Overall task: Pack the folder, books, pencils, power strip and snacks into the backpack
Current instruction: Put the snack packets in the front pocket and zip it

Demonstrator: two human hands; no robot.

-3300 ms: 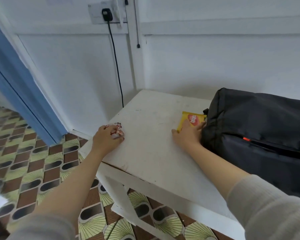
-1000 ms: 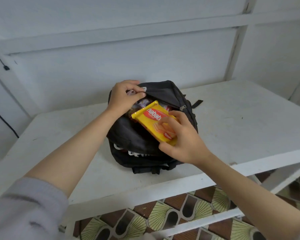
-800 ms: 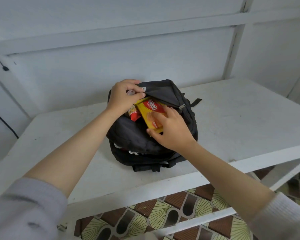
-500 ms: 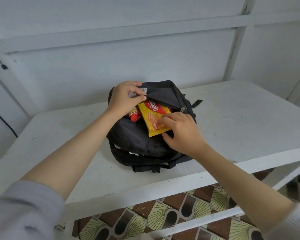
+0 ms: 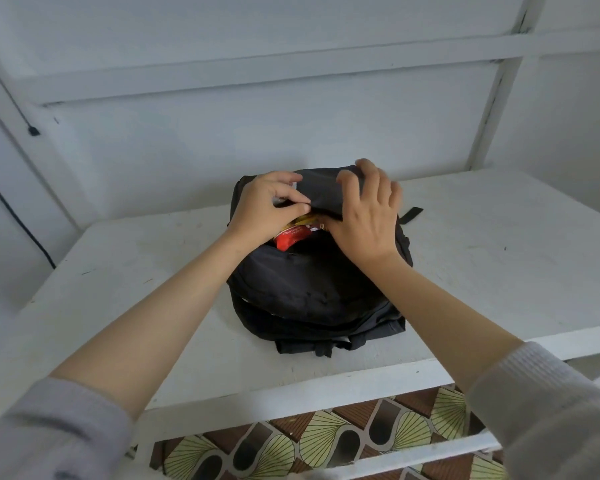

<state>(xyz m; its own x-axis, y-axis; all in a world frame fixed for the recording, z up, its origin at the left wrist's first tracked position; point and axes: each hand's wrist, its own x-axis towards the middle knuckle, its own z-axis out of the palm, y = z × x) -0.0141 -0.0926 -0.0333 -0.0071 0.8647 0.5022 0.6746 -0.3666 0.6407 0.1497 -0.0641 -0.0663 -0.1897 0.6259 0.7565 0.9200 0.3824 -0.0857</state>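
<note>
Where the head view looks down, a black backpack [image 5: 312, 289] lies on the white worktop [image 5: 482, 271], near its middle, with its open mouth turned away from the person toward the white panelled wall [image 5: 257, 133]; both forearms reach across the worktop's front edge to that mouth, each emerging from a pushed-back grey sleeve [image 5: 548, 407]; the left hand [image 5: 260, 206] has its grip closed, thumb and fingers pinching the left part of the backpack's black upper flap [image 5: 321, 194]; the right hand [image 5: 368, 213] lies over the right part of the same flap with fingers bent around the fabric, its grip closed on the flap, the thumb tucked at the opening; between the two hands, in the mouth of the backpack, a red snack packet [image 5: 290, 237] shows partly, and a sliver of yellow snack packet [image 5: 305, 219] lies just above it, under the flap's edge; other contents are hidden; a black strap end [image 5: 411, 214] protrudes on the right side of the backpack; a thin black cable [image 5: 18, 220] runs down the wall at far left; beneath the worktop, patterned floor tiles [image 5: 326, 441] in brown and pale green are visible.
</note>
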